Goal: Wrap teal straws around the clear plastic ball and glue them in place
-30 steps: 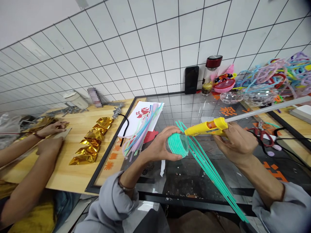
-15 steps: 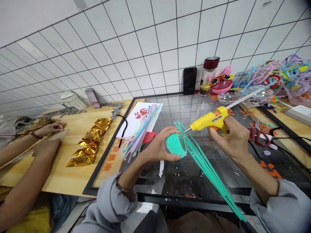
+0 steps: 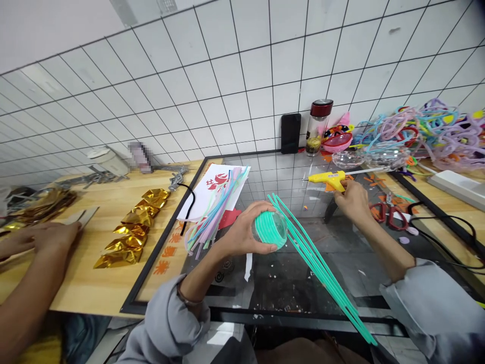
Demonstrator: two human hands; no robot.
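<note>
My left hand (image 3: 246,227) is closed round a clear rounded container (image 3: 280,222) whose side is wound with green strips (image 3: 267,228). Some of its clear surface shows at the right. Beside it, a bundle of long green pipe cleaners (image 3: 322,268) slants across the dark glass tabletop (image 3: 288,283) and past its front edge. Farther back on the right, my right hand (image 3: 352,199) grips the handle of a yellow hot glue gun (image 3: 328,178). Its nozzle points left, away from the container, and a pale glue stick sticks out of its back.
Pastel pipe cleaners (image 3: 217,207) lie on white paper (image 3: 197,192). Red-handled scissors (image 3: 390,212) and black cables rest at right. A phone (image 3: 290,133) and a bottle (image 3: 318,126) stand by the wall. At left, a co-worker's hands (image 3: 56,235) work beside folded gold foil (image 3: 132,227).
The glue gun in my right hand has moved back from the container, lower toward the tabletop, and its nozzle has turned to point left. My left hand still holds the container.
</note>
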